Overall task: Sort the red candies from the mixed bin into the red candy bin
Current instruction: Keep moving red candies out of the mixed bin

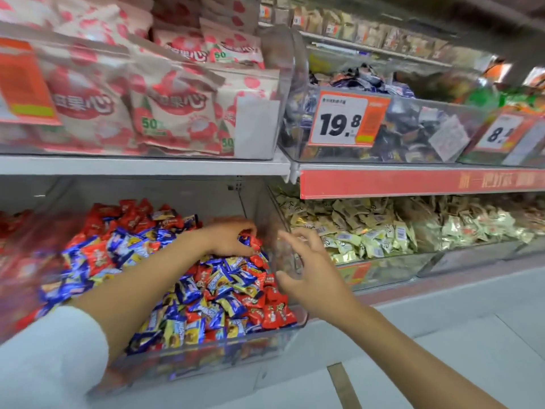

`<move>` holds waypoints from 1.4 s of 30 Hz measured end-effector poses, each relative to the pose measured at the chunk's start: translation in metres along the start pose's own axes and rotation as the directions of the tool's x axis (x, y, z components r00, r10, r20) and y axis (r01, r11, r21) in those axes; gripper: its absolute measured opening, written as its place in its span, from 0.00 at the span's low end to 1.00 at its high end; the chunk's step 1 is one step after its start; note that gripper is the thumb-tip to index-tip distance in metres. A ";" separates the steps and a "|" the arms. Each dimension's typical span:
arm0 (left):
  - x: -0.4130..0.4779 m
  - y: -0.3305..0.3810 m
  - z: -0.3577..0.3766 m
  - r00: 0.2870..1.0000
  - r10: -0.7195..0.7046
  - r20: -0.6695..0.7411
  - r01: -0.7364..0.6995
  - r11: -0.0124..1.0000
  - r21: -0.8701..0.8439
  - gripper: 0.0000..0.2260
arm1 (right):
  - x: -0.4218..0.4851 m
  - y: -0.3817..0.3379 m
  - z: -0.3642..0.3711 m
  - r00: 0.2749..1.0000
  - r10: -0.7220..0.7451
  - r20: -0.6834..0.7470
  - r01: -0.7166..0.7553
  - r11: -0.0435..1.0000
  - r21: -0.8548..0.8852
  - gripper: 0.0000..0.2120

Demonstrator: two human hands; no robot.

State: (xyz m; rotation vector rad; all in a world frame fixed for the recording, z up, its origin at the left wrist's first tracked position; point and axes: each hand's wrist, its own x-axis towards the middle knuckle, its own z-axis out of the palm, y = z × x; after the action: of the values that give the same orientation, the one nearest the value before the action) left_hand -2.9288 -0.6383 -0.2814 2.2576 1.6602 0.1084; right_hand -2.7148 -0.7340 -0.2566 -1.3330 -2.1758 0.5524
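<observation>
The mixed bin (212, 354) is a clear box on the lower shelf, heaped with blue, yellow and red wrapped candies. My left hand (228, 236) reaches across the heap to its far right corner, and its fingers curl around red candies (254, 242) there. My right hand (309, 265) hovers at the bin's right wall with its fingers spread and holds nothing. A bin of red candies (11, 228) shows blurred at the far left of the same shelf.
To the right stands a clear bin of pale gold wrapped candies (362, 231). The upper shelf carries bags with red strawberry print (165, 104) and a bin of dark candies with a 19.8 price tag (342, 119). Grey floor lies at the lower right.
</observation>
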 end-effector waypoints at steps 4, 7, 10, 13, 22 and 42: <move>-0.028 -0.015 -0.011 0.999 0.028 0.024 -0.029 0.997 0.065 0.19 | -0.002 -0.003 -0.001 1.000 0.010 0.013 -0.010 0.999 0.034 0.30; -0.064 -0.020 -0.018 0.998 0.056 -0.014 -0.054 0.991 0.121 0.25 | -0.002 -0.004 -0.001 1.000 0.018 0.019 -0.019 0.999 0.031 0.31; -0.103 -0.026 -0.030 0.999 0.023 -0.032 -0.018 0.991 0.136 0.38 | -0.002 -0.005 -0.001 1.000 0.020 0.019 -0.021 1.000 0.015 0.32; -0.141 -0.034 -0.042 0.998 0.004 -0.062 -0.003 1.000 0.023 0.43 | -0.002 -0.009 -0.003 1.000 0.018 0.012 -0.017 0.999 -0.031 0.32; -0.190 -0.041 -0.048 0.955 -0.070 -0.287 -0.007 0.966 -0.260 0.21 | 0.021 -0.062 0.007 0.972 -0.189 -0.136 0.194 0.981 0.027 0.18; -0.179 -0.034 -0.035 0.877 -0.102 -0.470 -0.048 0.953 -0.298 0.11 | 0.070 -0.046 0.059 0.960 -0.041 0.275 -0.062 0.933 0.354 0.04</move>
State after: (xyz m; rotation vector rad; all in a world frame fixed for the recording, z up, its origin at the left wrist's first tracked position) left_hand -3.0255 -0.7898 -0.2344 2.0725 1.7519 0.9240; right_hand -2.8098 -0.6953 -0.2603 -1.1195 -2.1428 1.1446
